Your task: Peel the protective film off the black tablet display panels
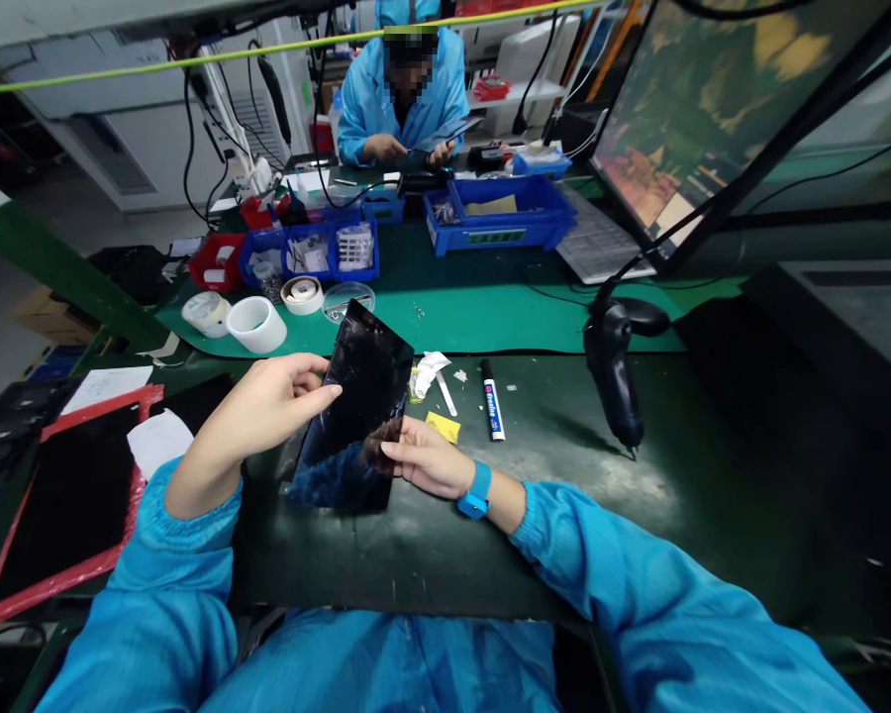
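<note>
At the far left of the dark workbench lies a red-framed black tray [66,495], with a white sheet [159,441] just beside its upper right corner. Beyond them, on the green mat [490,312], stand a wide white tape roll [256,324], a smaller tape roll [302,294] and a clear round dish [348,300], in front of a row of small blue bins [312,250]. The left hand [267,406], in a blue sleeve, pinches the left edge of a dark glass panel [360,396] between thumb and fingertips. The panel is tilted, its lower end near the bench in front of the person and its upper corner raised toward the mat. The right hand [423,460], with a blue wristband [477,492], grips the panel's lower right edge, fingers closed on it. Just right of the panel lie a crumpled white scrap [431,371], a yellow piece [444,426] and a marker [493,399]. Further right a black corded hand tool [615,371] hangs above the bench. Behind it are a large blue bin [501,213], a keyboard [601,243] and a monitor [713,109]. Across the table a co-worker [405,89] in a blue coat works with both hands.
</note>
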Motion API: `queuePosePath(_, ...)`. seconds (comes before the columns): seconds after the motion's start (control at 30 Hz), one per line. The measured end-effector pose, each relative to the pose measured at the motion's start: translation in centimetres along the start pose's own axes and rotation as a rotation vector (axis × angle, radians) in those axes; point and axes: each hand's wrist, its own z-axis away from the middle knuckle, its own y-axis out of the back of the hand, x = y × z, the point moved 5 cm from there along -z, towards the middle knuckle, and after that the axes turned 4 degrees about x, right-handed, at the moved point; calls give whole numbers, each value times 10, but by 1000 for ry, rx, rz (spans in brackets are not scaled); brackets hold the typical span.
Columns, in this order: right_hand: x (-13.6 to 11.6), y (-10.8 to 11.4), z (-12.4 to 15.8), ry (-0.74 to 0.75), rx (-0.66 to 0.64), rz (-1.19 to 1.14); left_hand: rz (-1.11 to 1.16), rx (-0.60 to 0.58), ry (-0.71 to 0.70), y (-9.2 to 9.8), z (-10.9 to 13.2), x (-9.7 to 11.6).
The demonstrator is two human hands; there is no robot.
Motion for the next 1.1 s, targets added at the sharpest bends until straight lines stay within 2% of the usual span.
queuePosePath(0.33, 1, 0, -1, 3, -4, -6, -121, 46, -26, 6, 1, 5)
queuePosePath(0.47, 1, 0, -1, -1, -5, -3, -108, 19, -35, 5, 1, 5)
queuePosePath(0.93, 3, 3, -2, 5, -3, 1, -78, 52, 30, 4, -2, 2)
queuePosePath(1.1, 3, 3, -1, 4, -11, -2, -93, 42, 1, 4, -2, 6)
